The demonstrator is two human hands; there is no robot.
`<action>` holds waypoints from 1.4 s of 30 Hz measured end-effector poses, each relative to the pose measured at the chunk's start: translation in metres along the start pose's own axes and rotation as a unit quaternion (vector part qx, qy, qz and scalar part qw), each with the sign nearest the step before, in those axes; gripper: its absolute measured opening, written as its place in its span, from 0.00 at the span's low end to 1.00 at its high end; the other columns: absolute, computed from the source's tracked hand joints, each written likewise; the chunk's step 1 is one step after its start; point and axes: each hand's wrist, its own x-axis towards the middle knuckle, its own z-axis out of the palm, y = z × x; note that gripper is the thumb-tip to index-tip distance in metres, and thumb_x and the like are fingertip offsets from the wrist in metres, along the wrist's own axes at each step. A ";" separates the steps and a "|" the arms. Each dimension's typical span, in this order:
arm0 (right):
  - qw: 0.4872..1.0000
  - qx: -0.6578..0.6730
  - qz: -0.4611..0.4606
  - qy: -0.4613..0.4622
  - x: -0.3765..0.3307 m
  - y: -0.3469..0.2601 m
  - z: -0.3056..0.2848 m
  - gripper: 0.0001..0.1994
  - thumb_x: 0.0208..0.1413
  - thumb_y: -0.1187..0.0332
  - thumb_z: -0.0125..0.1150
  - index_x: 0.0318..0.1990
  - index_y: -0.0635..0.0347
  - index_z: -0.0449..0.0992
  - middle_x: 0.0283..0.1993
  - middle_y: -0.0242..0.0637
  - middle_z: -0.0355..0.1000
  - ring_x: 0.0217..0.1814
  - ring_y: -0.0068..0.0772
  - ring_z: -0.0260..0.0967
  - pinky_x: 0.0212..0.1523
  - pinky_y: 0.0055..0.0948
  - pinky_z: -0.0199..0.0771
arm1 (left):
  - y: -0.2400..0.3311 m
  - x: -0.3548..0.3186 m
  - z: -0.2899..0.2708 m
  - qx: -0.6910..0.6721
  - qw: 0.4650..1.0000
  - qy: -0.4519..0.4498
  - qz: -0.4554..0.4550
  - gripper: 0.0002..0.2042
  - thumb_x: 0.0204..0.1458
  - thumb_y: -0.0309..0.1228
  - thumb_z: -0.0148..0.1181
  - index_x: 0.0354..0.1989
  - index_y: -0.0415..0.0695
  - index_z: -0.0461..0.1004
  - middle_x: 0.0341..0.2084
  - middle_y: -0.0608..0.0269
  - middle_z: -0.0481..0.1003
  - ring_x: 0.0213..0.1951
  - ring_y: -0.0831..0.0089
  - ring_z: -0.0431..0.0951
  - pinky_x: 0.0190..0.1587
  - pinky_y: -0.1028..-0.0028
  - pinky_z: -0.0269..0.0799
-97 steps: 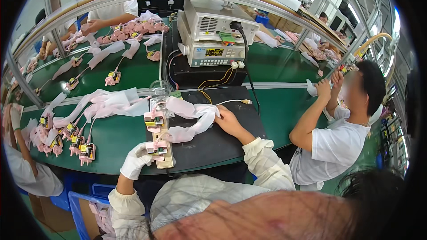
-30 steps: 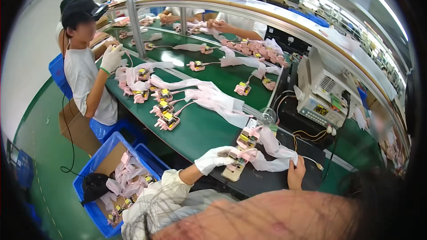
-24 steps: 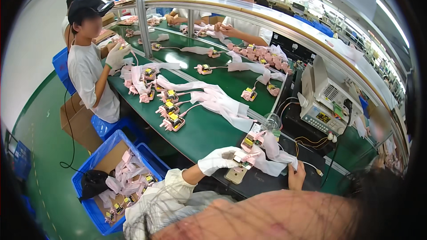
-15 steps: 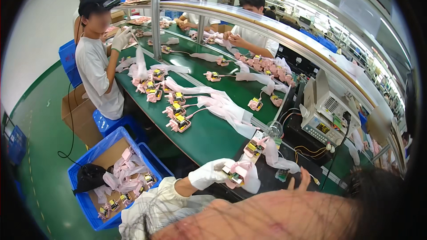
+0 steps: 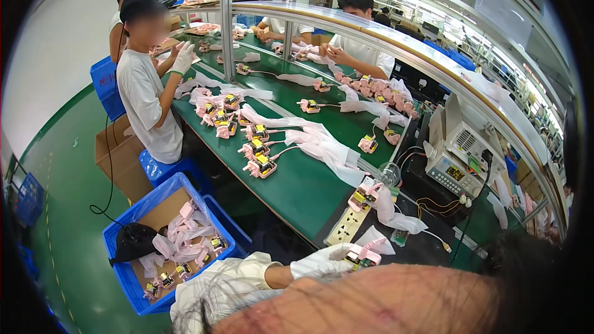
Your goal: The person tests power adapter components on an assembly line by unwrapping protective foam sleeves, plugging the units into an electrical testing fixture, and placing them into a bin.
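Head view. The left hand (image 5: 322, 264), in a white glove, is closed around a small pink assembly with a yellow-and-black coil part (image 5: 362, 256) and a trailing white wrapped lead. Half a second ago that same piece sat further out over the bench; now it is drawn in close to the body, just off the near edge of the green workbench (image 5: 303, 192) and below the beige power strip (image 5: 346, 226). The right hand, which a moment ago showed spread open at the bench edge, is out of sight now, hidden by the head or outside the frame, so whether it is open or closed cannot be told.

The view has also swung left along the line since three seconds ago: the grey bench tester (image 5: 461, 158) with its lit display, then straight ahead, now stands to the right of the power strip. As I read it, the piece has been lifted clear of the test position and is being carried leftward, off the bench.

Left of and below the bench stands a blue plastic crate (image 5: 130, 272) lined with cardboard, holding many like pink assemblies and a black bag. Further pink assemblies (image 5: 257, 164) lie in rows on the green surface beyond the power strip. A co-worker in a white shirt (image 5: 148, 105) stands at the far left end of the bench, gloved hands raised.
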 end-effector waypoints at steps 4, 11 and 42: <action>0.996 0.079 0.023 0.044 -0.009 0.004 0.002 0.23 0.53 0.70 0.58 0.57 0.61 0.61 0.51 0.39 0.65 0.53 0.36 0.63 0.56 0.33 0.62 | -0.007 0.000 0.013 0.022 1.000 0.003 -0.017 0.19 0.59 0.28 0.51 0.59 0.42 0.60 0.56 0.63 0.65 0.59 0.73 0.63 0.61 0.71 0.57; 0.946 0.260 -0.013 0.194 -0.038 -0.008 -0.001 0.28 0.54 0.68 0.59 0.61 0.59 0.57 0.56 0.38 0.62 0.58 0.35 0.61 0.61 0.35 0.59 | 0.006 0.012 0.022 0.054 0.990 -0.116 -0.054 0.28 0.58 0.34 0.53 0.65 0.45 0.50 0.59 0.63 0.59 0.55 0.77 0.62 0.60 0.71 0.56; 0.837 0.014 -0.043 0.546 -0.134 0.024 -0.326 0.25 0.55 0.76 0.56 0.60 0.70 0.59 0.55 0.39 0.65 0.54 0.29 0.64 0.53 0.25 0.64 | 0.114 0.383 -0.166 0.880 0.441 -0.046 -0.168 0.38 0.28 0.41 0.65 0.57 0.50 0.67 0.43 0.49 0.75 0.45 0.54 0.76 0.48 0.65 0.72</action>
